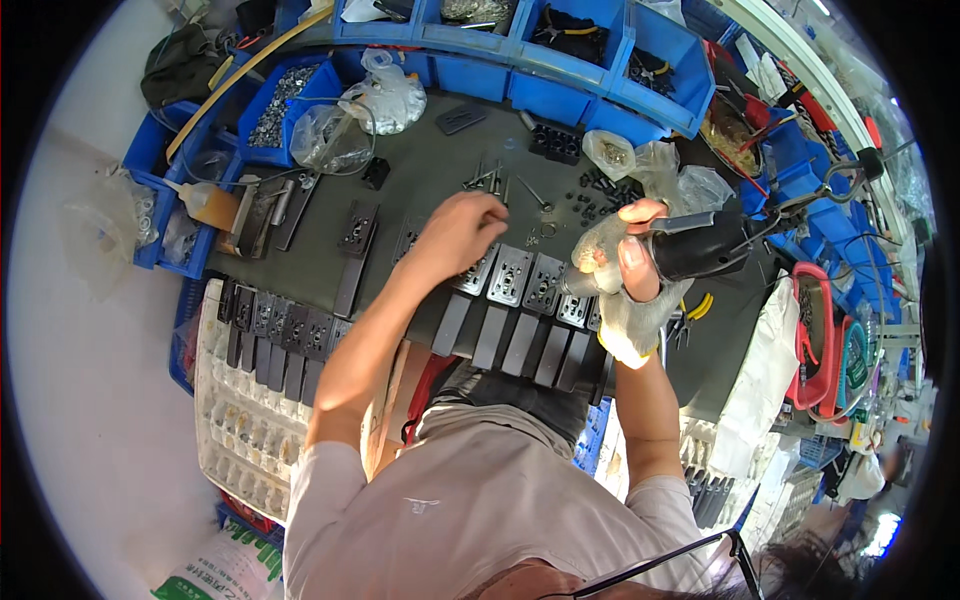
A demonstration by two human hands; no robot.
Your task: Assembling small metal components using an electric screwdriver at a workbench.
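Note:
My right hand (625, 270), in a pale work glove with bare fingertips showing, grips a black power screwdriver (695, 248) with a grey lever. The tool lies sideways over the right end of a row of dark rectangular metal blocks with screwed plates (511, 277). My left hand (458, 238) is bare, its fingers curled together above the row's left part. Whatever they pinch, if anything, is hidden. Just beyond them lie several long metal pins (490, 178) and a thin rod with a round end (535, 194).
Small black parts (597, 200) lie scattered beyond the screwdriver. Blue bins (570, 40) line the back; one at left holds small metal pieces (283, 105). Yellow-handled pliers (700, 308) lie right. More blocks (290, 330) stand at left on a white moulded tray (240, 420).

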